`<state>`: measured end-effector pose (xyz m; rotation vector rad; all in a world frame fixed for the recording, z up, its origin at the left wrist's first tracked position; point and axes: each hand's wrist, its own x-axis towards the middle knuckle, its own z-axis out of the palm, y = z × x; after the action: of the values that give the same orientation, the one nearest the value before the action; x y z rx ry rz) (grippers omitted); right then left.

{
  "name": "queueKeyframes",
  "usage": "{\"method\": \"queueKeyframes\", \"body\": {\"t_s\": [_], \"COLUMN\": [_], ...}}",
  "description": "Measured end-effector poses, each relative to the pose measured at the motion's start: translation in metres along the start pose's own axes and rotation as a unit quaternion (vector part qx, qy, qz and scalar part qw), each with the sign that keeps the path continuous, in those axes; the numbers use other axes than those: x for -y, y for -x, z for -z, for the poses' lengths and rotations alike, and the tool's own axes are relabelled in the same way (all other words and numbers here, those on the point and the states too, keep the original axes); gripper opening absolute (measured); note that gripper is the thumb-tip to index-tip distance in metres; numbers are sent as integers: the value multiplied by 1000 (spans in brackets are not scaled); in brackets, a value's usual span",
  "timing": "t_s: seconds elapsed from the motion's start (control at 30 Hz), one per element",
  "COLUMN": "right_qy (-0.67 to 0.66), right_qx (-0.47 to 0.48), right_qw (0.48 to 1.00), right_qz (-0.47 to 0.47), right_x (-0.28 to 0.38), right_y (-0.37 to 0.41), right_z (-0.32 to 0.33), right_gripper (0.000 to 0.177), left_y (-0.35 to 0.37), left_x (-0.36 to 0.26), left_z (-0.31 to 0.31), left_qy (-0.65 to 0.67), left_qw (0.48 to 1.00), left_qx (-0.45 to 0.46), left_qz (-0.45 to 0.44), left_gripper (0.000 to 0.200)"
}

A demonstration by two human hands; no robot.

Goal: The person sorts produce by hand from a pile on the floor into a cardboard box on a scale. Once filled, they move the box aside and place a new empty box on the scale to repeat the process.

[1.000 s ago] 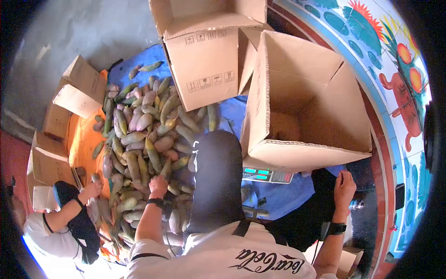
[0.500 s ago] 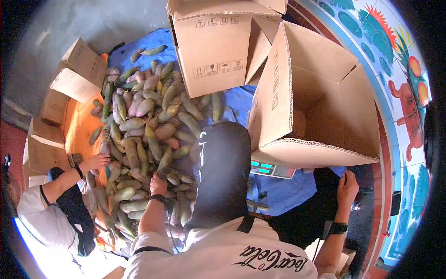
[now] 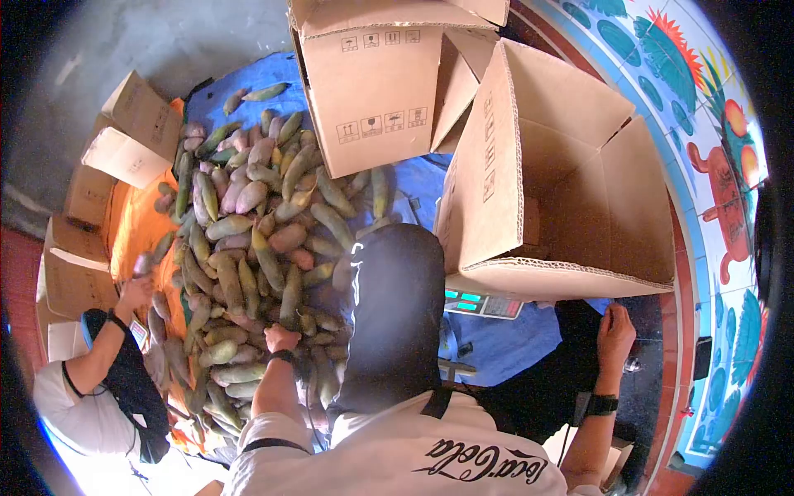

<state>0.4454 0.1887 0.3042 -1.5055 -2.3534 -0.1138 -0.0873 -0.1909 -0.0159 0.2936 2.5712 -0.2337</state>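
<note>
My left hand (image 3: 281, 338), a dark band on its wrist, is low over a heap of long green-brown and pinkish vegetables (image 3: 269, 264). Its fingers are curled at the lower end of one greenish vegetable (image 3: 290, 298); whether they grip anything is hidden. Off to the right, my right hand (image 3: 615, 337) is closed loosely beside my dark-clad knee, with nothing visible in it. A large open cardboard box (image 3: 488, 182) stands ahead of that hand, on a scale with lit green digits (image 3: 467, 299).
Another tall carton (image 3: 380, 91) stands behind the heap. At left, a co-worker's hand (image 3: 136, 291) holds a pinkish vegetable (image 3: 144, 264) over an orange sheet (image 3: 124, 223). Several smaller cartons (image 3: 141, 136) line that side. Blue sheeting (image 3: 513, 343) covers the floor; a painted tile wall (image 3: 728, 190) bounds the right.
My left hand has shifted slightly down, toward me. The co-worker's hand has moved left from the heap, carrying a vegetable. My right hand has barely moved.
</note>
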Motion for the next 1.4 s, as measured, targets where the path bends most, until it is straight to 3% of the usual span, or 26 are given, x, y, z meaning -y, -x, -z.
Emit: {"method": "queueKeyframes", "body": {"t_s": [0.03, 0.1, 0.23, 0.27, 0.3, 0.33, 0.37, 0.43, 0.47, 0.7, 0.77, 0.83, 0.9, 1.0, 1.17, 1.23, 1.3, 1.37, 1.4], "right_qy": [0, 12, 6, 3, -1, -4, -7, -13, -14, -37, -41, -44, -38, -48, -62, -62, -78, -71, -64], "right_qx": [-1, -2, -13, -14, -16, -20, -23, -31, -34, -56, -67, -76, -92, -95, -117, -119, -124, -119, -114], "right_qw": [1000, 1000, 1000, 1000, 1000, 1000, 1000, 999, 999, 998, 997, 996, 995, 994, 991, 991, 989, 990, 991], "right_qz": [-1, -5, -8, -2, 3, 1, 0, -5, -2, 6, 3, -1, 11, 7, 10, 11, 7, 3, 1], "right_x": [0, 2, 3, 3, 3, 4, 3, 3, 3, -1, -6, -9, -11, -9, -12, -12, -7, -8, -8], "right_y": [0, -1, 0, 0, 0, 0, 1, 2, 2, 8, 8, 9, 10, 10, 11, 11, 11, 11, 12], "right_z": [0, 1, 1, 1, 2, 2, 2, 3, 3, 6, 3, 0, -1, 2, 1, 2, 5, 6, 6], "right_gripper": [5, 5, 5, 5, 5, 5, 5, 6, 5, 6, 6, 6, 6, 6, 5, 5, 4, 5, 5], "left_y": [-21, -62, -20, -21, -22, -18, 11, 65, 63, 118, 157, 183, 204, 246, 294, 293, 310, 324, 325], "left_x": [11, 31, -1, -6, -9, -14, -30, -58, -57, -96, -117, -133, -147, -173, -216, -233, -240, -243, -249], "left_z": [-28, -72, -19, -17, -14, -15, 19, 88, 95, 191, 230, 258, 285, 318, 346, 344, 359, 370, 368], "left_qy": [0, 29, 151, 299, 436, 432, 431, 558, 610, 649, 656, 659, 587, 571, 608, 559, 518, 372, 360], "left_qw": [1000, 995, 983, 943, 868, 885, 886, 805, 752, 710, 708, 704, 704, 674, 611, 577, 580, 616, 602], "left_qx": [-1, 27, 33, 136, 235, 172, 168, 197, 243, 252, 164, 147, 116, 82, 70, -60, -110, -241, -268], "left_qz": [-1, -93, -97, -42, 14, -35, -38, 48, 43, -102, -206, -222, -382, -462, -502, -593, -618, -652, -660], "left_gripper": [63, 56, 47, 45, 43, 36, 36, 33, 31, 32, 35, 39, 51, 54, 46, 48, 50, 53, 53]}}
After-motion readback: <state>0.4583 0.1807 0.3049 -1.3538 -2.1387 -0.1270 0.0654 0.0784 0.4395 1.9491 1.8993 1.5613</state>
